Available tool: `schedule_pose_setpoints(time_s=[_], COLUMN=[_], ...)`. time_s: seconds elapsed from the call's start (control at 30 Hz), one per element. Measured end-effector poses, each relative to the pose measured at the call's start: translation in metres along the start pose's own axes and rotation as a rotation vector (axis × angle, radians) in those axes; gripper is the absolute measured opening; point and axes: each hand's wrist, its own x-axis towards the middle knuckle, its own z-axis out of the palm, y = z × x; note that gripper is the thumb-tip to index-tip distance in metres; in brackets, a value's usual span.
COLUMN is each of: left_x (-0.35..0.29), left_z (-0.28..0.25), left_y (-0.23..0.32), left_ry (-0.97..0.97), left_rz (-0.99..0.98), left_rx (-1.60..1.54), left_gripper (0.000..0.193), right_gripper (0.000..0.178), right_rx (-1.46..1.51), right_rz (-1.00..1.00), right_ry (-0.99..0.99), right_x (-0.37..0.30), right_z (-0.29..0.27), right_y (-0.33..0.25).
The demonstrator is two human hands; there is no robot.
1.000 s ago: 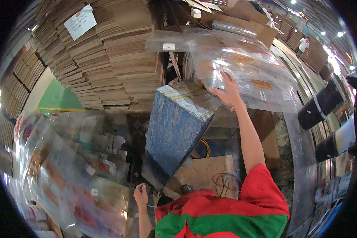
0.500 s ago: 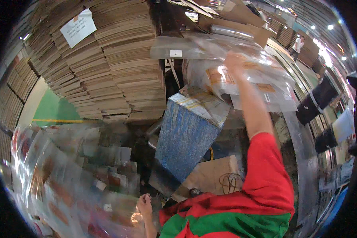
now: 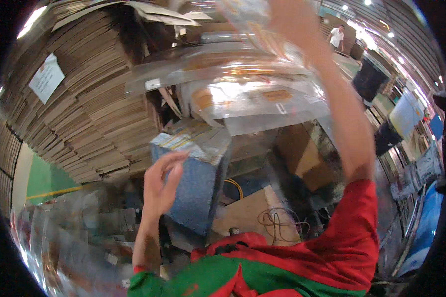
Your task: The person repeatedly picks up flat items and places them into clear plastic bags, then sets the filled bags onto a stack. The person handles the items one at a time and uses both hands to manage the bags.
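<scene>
My right arm stretches far ahead, and my right hand [image 3: 295, 22], smeared by motion, grips a clear plastic bag [image 3: 245, 15] with orange printing, lifted above a pile of similar plastic bags [image 3: 277, 111]. Its fingertips are hard to make out. In front of me stands a blue box-like block [image 3: 191, 185] with a worn, taped top. My left hand [image 3: 161, 185] hovers by its near left side, fingers apart and thumb spread, with nothing in it.
Tall stacks of flat cardboard [image 3: 91, 119] rise on the left. More plastic bags [image 3: 69, 242] lie at lower left. A coiled cable [image 3: 280, 222] rests on brown cardboard [image 3: 243, 215] near my body. Dark drums [image 3: 369, 76] stand at right; a person [image 3: 336, 37] is in the distance.
My right hand has moved up and away, raising a plastic bag from the pile. My left hand has risen from the lower edge to beside the blue block. The view has shifted right.
</scene>
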Motion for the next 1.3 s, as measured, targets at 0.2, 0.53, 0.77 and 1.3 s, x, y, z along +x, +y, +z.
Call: schedule_pose_setpoints(time_s=[0.2,0.53,0.77,1.3], left_x=[0.127,0.111,0.085,-0.069], left_z=[0.054,0.086,0.086,-0.199], left_y=[-0.006,-0.109,-0.002,0.044], left_ry=[-0.021,0.278,0.243,0.713], left_rz=[-0.187,-0.553,-0.34,-0.106], left_rx=[-1.016,-0.297,-0.046,0.159], left_gripper=[0.058,0.027,0.037,0.042], right_gripper=[0.029,0.03,0.053,0.071], right_rx=[0.364,0.762,0.723,2.002], right_rz=[-0.226,-0.137,0.941,1.637], right_ry=[-0.159,-0.514,0.015,0.309], right_x=[-0.193,-0.301,-0.345,-0.386], right_z=[-0.03,0.007,0.053,0.199], right_y=[-0.158,-0.167,-0.018,0.168])
